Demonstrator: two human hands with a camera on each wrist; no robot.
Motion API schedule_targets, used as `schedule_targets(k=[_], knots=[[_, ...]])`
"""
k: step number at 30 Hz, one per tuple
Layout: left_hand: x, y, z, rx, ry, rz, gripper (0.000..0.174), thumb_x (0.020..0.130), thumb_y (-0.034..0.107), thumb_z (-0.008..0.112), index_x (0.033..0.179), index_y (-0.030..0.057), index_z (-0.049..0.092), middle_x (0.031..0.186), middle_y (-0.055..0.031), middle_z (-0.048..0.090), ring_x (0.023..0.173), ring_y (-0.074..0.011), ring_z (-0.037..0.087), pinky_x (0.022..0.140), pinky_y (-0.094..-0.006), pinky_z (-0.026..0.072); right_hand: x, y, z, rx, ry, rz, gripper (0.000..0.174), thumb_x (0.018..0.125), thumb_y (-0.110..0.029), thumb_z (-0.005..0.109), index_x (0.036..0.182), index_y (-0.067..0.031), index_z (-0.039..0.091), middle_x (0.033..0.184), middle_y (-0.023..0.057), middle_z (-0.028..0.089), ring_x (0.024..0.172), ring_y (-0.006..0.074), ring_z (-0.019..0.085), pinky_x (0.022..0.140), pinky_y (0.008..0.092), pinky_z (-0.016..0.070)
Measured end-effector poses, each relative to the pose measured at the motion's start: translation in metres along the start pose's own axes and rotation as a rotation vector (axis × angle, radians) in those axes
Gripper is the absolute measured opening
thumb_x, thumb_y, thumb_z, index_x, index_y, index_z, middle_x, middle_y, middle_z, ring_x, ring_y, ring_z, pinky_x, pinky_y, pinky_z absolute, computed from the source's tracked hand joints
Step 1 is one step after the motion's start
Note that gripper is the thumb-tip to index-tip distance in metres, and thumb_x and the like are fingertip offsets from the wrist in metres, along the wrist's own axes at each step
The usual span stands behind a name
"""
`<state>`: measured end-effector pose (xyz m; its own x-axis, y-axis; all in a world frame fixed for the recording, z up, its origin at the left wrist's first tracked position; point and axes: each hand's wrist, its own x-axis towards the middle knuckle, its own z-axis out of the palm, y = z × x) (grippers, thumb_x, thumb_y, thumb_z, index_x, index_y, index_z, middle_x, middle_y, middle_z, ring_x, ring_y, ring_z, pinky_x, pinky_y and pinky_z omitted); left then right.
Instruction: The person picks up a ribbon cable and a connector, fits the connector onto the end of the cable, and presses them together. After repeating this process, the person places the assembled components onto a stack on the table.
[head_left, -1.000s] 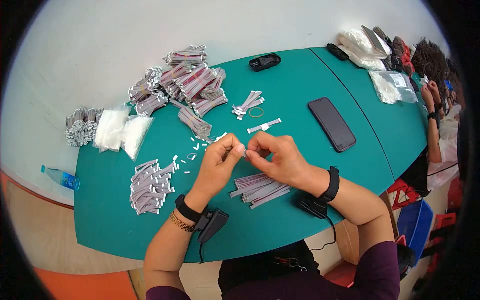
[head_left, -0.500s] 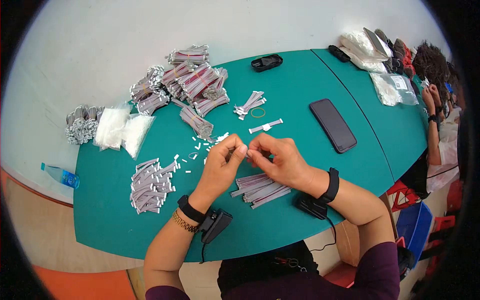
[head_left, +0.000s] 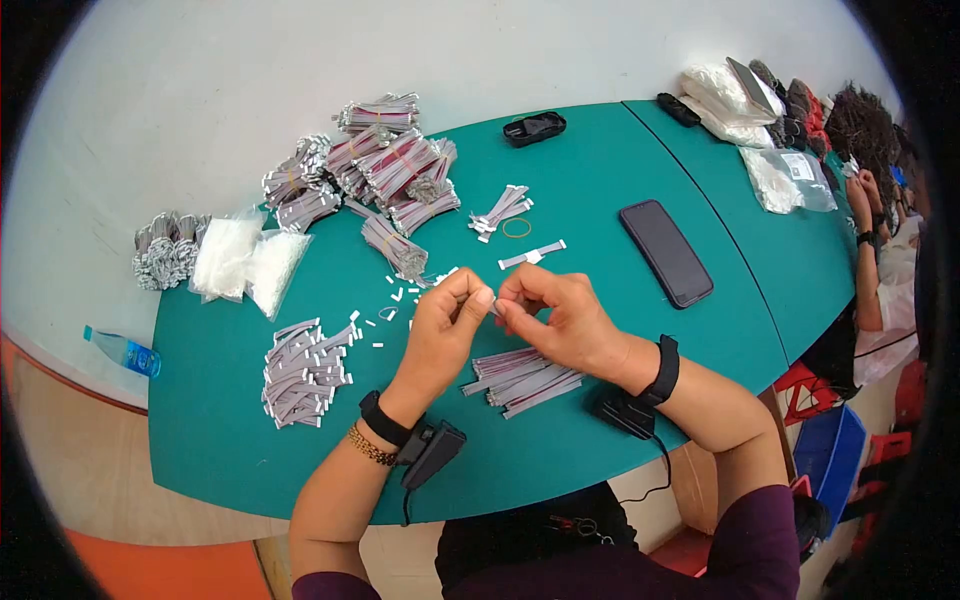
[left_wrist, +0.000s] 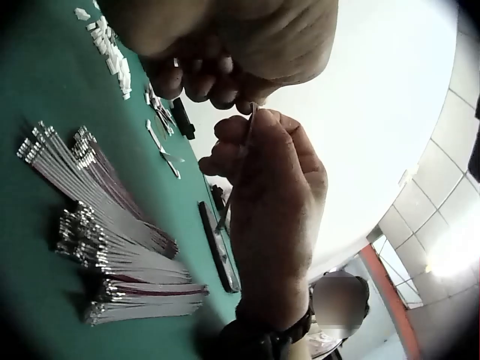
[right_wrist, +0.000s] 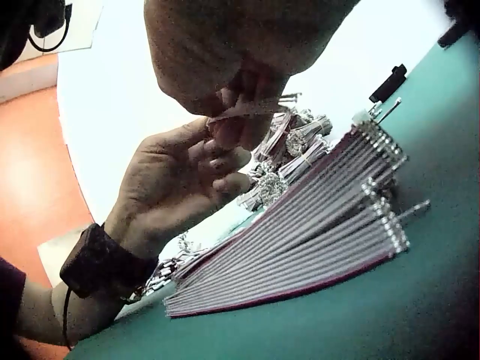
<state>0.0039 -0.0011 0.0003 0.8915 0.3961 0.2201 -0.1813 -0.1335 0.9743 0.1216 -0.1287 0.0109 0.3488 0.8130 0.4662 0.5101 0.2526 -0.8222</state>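
Over the front of the table, my left hand [head_left: 445, 325] and right hand [head_left: 565, 320] meet fingertip to fingertip. The right thumb and index finger pinch a thin grey ribbon cable [right_wrist: 251, 110], whose free end sticks out past the hand in the right wrist view. At the other end of that cable, the left thumb and index finger pinch it; the tip is hidden between them. Below the hands lies a fan of grey ribbon cables [head_left: 520, 382] with metal crimped ends. Small white connectors [left_wrist: 111, 56] lie scattered beyond the left hand.
At left is a heap of cables with white connectors [head_left: 302, 380]. Bundled cables [head_left: 390, 165] and bags of white parts [head_left: 225, 255] stand behind it. A phone [head_left: 665, 250], a rubber band [head_left: 517, 228] and a black case [head_left: 534, 128] lie farther off. Another person's hands [head_left: 862, 190] show at right.
The hands stay together in nearly the same place, with only slight shifts of the fingertips on the ribbon cable. Nothing else on the table has moved.
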Motion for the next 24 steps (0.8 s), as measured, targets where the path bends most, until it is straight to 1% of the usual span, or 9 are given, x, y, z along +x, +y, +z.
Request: schedule_targets(k=[4, 7, 10, 11, 14, 17, 20, 23, 24], knots=[[-0.001, 0.001, 0.003, 0.046, 0.01, 0.029, 0.022, 0.095, 0.018, 0.051, 0.077, 0.0057, 0.047, 0.068, 0.0062, 0.039, 0.063, -0.0016, 0.033, 0.054, -0.0201, 0.0271, -0.002, 0.002, 0.002, -0.067, 0.017, -0.057, 0.009, 0.083, -0.004, 0.061, 0.083, 0.0006, 0.054, 0.066, 0.0074, 0.061, 0.055, 0.0115, 0.058, 0.05, 0.0262, 0.0447], [0.003, 0.0, 0.001, 0.066, 0.023, 0.091, 0.022, 0.095, 0.018, 0.051, 0.077, 0.0056, 0.048, 0.068, 0.0062, 0.039, 0.062, -0.0018, 0.032, 0.053, -0.0206, 0.0261, 0.003, 0.004, 0.0, 0.042, -0.01, 0.04, 0.01, 0.086, -0.008, 0.06, 0.083, -0.0009, 0.055, 0.067, 0.0068, 0.062, 0.057, 0.0112, 0.059, 0.051, 0.0251, 0.0455], [0.005, 0.001, -0.008, 0.151, 0.033, 0.127, 0.021, 0.094, 0.017, 0.052, 0.077, 0.0052, 0.048, 0.067, 0.006, 0.038, 0.061, -0.0022, 0.032, 0.052, -0.021, 0.0258, 0.01, -0.01, -0.011, 0.526, -0.116, 0.466, 0.009, 0.089, -0.011, 0.058, 0.085, -0.0025, 0.057, 0.073, 0.0054, 0.065, 0.06, 0.0101, 0.061, 0.052, 0.0226, 0.0469], [0.006, 0.001, -0.01, 0.186, 0.03, 0.132, 0.021, 0.094, 0.017, 0.052, 0.077, 0.0051, 0.048, 0.067, 0.0059, 0.038, 0.061, -0.0023, 0.032, 0.052, -0.0211, 0.0257, 0.013, -0.019, -0.013, 0.51, -0.12, 0.523, 0.015, 0.091, -0.016, 0.058, 0.085, -0.0028, 0.058, 0.074, 0.007, 0.065, 0.057, 0.0091, 0.06, 0.05, 0.0213, 0.0456], [0.007, 0.002, -0.009, 0.183, 0.028, 0.153, 0.021, 0.093, 0.017, 0.052, 0.077, 0.0048, 0.048, 0.066, 0.0057, 0.037, 0.06, -0.0026, 0.031, 0.051, -0.0214, 0.0256, 0.014, -0.011, -0.014, 0.511, -0.2, 0.567, 0.019, 0.09, -0.019, 0.059, 0.082, -0.0023, 0.059, 0.071, 0.0062, 0.064, 0.056, 0.0099, 0.06, 0.05, 0.0224, 0.048], [0.007, 0.003, -0.01, 0.181, -0.012, 0.145, 0.021, 0.094, 0.018, 0.052, 0.078, 0.0047, 0.048, 0.066, 0.0063, 0.037, 0.06, -0.0025, 0.031, 0.051, -0.0213, 0.0257, 0.011, 0.0, -0.013, 0.543, -0.257, 0.505, 0.018, 0.09, -0.019, 0.059, 0.082, -0.0034, 0.059, 0.07, 0.0052, 0.064, 0.056, 0.0088, 0.059, 0.049, 0.0212, 0.0473], [0.007, 0.003, -0.009, 0.126, -0.03, 0.111, 0.021, 0.094, 0.018, 0.052, 0.079, 0.0044, 0.05, 0.068, 0.0067, 0.04, 0.061, -0.0018, 0.032, 0.052, -0.0205, 0.0266, 0.011, 0.0, -0.013, 0.57, -0.216, 0.522, 0.017, 0.09, -0.018, 0.059, 0.081, -0.0041, 0.059, 0.069, 0.0041, 0.063, 0.057, 0.0079, 0.059, 0.049, 0.0207, 0.0467], [0.005, 0.009, -0.012, 0.109, -0.091, -0.022, 0.02, 0.094, 0.02, 0.053, 0.082, 0.0044, 0.052, 0.076, 0.004, 0.048, 0.073, -0.003, 0.042, 0.064, -0.0196, 0.0349, 0.011, 0.004, -0.013, 0.575, -0.19, 0.514, 0.015, 0.091, -0.015, 0.059, 0.081, -0.004, 0.059, 0.07, 0.0051, 0.064, 0.057, 0.0072, 0.059, 0.049, 0.0203, 0.046], [0.005, 0.007, -0.013, 0.086, -0.103, -0.015, 0.018, 0.093, 0.018, 0.054, 0.082, 0.0038, 0.052, 0.077, 0.0037, 0.049, 0.073, -0.0028, 0.043, 0.065, -0.0196, 0.0354, 0.011, 0.005, -0.012, 0.55, -0.198, 0.499, 0.015, 0.091, -0.015, 0.059, 0.08, -0.0041, 0.059, 0.07, 0.005, 0.064, 0.058, 0.0071, 0.059, 0.05, 0.0202, 0.046]])
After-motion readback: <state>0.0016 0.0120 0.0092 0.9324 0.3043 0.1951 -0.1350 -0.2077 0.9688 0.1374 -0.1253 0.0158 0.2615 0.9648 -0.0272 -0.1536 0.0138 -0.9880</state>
